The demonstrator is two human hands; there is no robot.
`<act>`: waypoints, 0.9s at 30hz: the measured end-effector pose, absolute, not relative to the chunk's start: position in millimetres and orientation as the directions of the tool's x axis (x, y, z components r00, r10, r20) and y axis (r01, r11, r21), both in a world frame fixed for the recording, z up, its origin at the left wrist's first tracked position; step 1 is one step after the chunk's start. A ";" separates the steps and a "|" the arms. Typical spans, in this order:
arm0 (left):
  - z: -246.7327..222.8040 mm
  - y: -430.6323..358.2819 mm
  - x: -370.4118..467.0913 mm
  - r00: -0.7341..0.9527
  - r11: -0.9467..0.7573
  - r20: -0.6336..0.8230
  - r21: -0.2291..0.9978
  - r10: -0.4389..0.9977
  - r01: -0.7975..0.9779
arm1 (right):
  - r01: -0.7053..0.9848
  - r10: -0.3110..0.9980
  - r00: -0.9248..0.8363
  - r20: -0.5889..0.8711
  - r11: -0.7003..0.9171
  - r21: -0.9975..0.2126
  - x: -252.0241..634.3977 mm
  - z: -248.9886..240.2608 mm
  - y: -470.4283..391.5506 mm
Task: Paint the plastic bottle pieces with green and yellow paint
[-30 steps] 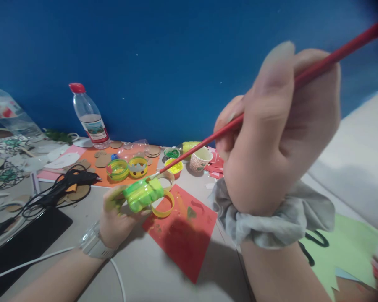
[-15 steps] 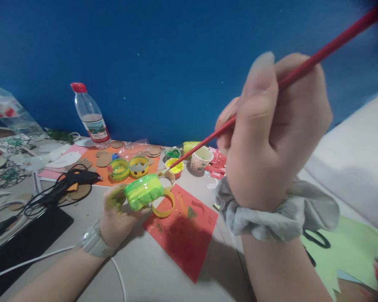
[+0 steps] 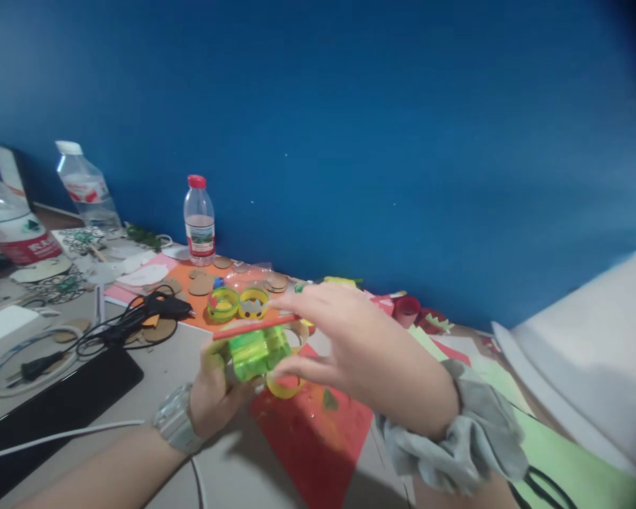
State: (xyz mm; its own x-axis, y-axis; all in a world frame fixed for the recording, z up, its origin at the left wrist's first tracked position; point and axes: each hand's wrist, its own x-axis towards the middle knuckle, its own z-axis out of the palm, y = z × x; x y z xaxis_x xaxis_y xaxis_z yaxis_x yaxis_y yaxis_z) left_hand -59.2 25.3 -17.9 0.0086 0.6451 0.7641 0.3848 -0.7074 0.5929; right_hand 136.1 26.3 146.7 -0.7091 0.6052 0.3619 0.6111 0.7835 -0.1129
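Above the red paper sheet, item one: a green-painted plastic piece, seemingly a cut bottle section, translucent, wet-looking. We held it in our left hand, fingers curled round its near side, lifted just clear of the surface.

Item two: a red-handled brush, lying nearly level across the top of the green piece. Our right hand pinched its handle between thumb and forefingers, the remaining fingers loosely spread beneath; the bristle end was too blurred for us to place.

Item three: a yellow ring, just below the green piece, partly hidden by the right hand.

Items beyond: two painted rings on orange paper, cardboard discs, a red-capped water bottle against the blue wall, a black glue gun with its cord.

Handling note, our judgement: a steady left grip, fingers kept off the wet faces, suited this step best; the piece was better turned toward the brush than the brush stretched round it. Light strokes looked advisable, since thin plastic flexes and paint pools in its ridges. Drips belonged over the red sheet.
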 end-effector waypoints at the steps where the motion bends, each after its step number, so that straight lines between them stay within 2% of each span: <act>1: -17.8 25.0 -60.1 0.015 -0.720 0.771 0.587 0.636 0.369 | 0.616 0.619 -0.718 0.320 0.778 -0.122 134.6 144.0 25.9; 8: -20.1 26.0 -62.3 0.060 -0.714 0.730 0.643 0.681 0.277 | 0.700 0.729 -0.679 0.094 0.680 -0.218 127.3 136.8 29.8; 13: -15.8 27.0 -61.0 0.054 -0.641 0.650 0.728 0.758 0.242 | 0.743 0.765 -0.632 0.122 0.643 -0.182 124.8 137.0 31.0; 19: -17.9 31.2 -60.7 0.000 -0.549 0.571 0.789 0.821 0.275 | 0.781 0.795 -0.606 0.023 0.601 -0.168 123.3 134.0 30.3; 22: -21.2 32.2 -60.5 -0.020 -0.492 0.528 0.805 0.849 0.332 | 0.767 0.783 -0.620 0.057 0.620 -0.166 127.5 132.6 31.5; 24: -21.8 31.7 -59.6 -0.023 -0.465 0.505 0.810 0.863 0.358 | 0.775 0.802 -0.586 0.119 0.597 -0.206 133.1 134.9 32.1; 27: -19.4 29.7 -57.7 0.000 -0.450 0.486 0.810 0.874 0.375 | 0.802 0.854 -0.381 0.355 0.496 -0.333 141.8 145.9 28.5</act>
